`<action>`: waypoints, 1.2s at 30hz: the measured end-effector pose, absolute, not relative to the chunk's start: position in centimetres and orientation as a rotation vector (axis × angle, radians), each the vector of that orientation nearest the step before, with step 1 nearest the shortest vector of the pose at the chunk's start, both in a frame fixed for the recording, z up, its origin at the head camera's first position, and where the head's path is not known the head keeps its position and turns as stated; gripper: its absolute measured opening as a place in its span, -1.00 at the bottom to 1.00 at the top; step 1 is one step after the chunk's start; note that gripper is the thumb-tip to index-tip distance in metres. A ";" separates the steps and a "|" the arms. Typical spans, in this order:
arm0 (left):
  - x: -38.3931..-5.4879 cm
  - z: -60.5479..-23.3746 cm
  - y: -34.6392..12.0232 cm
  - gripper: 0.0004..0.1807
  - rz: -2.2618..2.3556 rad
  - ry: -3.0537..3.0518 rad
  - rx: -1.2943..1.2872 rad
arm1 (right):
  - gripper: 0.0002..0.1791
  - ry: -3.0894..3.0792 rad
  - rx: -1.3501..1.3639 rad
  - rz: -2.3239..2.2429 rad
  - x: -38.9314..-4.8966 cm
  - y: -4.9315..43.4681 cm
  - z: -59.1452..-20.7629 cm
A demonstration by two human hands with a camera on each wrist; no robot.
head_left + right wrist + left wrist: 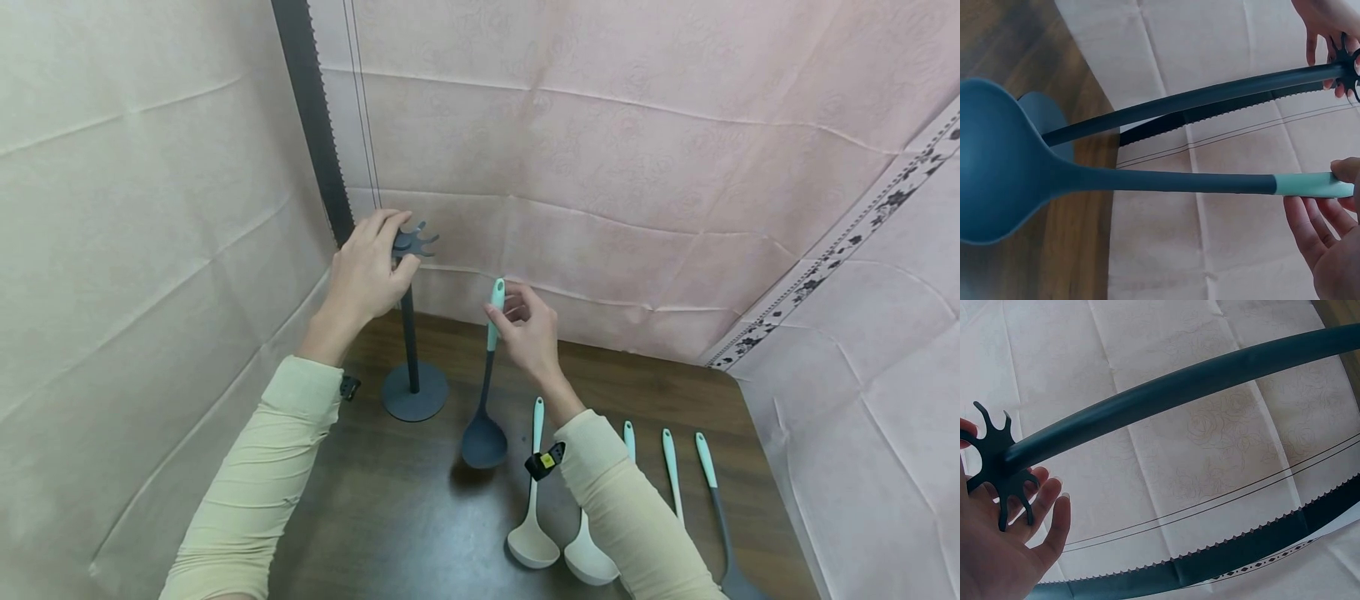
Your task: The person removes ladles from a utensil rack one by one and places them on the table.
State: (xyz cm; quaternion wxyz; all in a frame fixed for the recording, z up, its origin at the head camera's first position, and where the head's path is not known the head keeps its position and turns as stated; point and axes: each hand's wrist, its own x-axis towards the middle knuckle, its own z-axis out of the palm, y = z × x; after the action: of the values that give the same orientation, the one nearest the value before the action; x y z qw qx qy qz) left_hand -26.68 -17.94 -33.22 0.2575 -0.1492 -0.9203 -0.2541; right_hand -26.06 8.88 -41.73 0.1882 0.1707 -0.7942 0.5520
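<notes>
My right hand [532,340] pinches the mint handle of a dark blue ladle [484,440] near its top end. The ladle hangs upright with its bowl down, close over the table and to the right of a dark utensil stand [410,342]. The left hand [366,268] grips the hooked top of that stand, thumb on one side and fingers on the other. In the left wrist view the curved prongs of the stand's top [1000,462] show between the fingers, with no utensil on the visible ones. The right wrist view shows the ladle's bowl [997,162] large in front of the stand's round base.
On the brown wooden table [375,500], two white ladles with mint handles, one white ladle [533,543] and another white ladle [591,560], lie front right. Farther right are another mint-handled utensil [671,458] and a dark one [723,525]. Pale cloth [637,208] walls surround the table.
</notes>
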 end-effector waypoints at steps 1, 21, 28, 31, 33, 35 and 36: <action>-26.7 -33.2 -17.9 -0.27 -0.690 -2.496 -0.405 | -0.69 -2.234 0.470 1.570 -26.0 9.0 -41.8; -26.7 -33.3 -17.9 -0.28 -0.689 -2.498 -0.401 | -0.71 -2.282 0.333 1.701 -26.1 10.0 -44.1; -26.7 -33.2 -18.0 -0.28 -0.692 -2.496 -0.402 | -0.74 -2.319 0.283 1.688 -26.1 10.2 -44.8; -26.6 -33.2 -17.9 -0.28 -0.692 -2.497 -0.403 | -0.72 -2.326 0.278 1.681 -26.1 10.4 -45.2; -26.6 -33.2 -17.9 -0.28 -0.691 -2.498 -0.403 | -0.71 -2.331 0.273 1.681 -26.1 10.5 -45.4; -26.7 -33.2 -17.9 -0.28 -0.691 -2.498 -0.403 | -0.70 -2.334 0.263 1.686 -26.1 10.7 -45.7; -26.7 -33.2 -17.9 -0.28 -0.692 -2.498 -0.402 | -0.71 -2.335 0.260 1.689 -26.1 10.7 -45.8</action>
State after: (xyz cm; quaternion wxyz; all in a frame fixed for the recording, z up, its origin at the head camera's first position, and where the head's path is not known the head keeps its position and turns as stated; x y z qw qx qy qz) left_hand -26.67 -17.89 -33.18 0.2562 -0.1483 -0.9205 -0.2551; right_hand -26.13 10.70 -45.79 0.1237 0.0890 -0.8007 0.5793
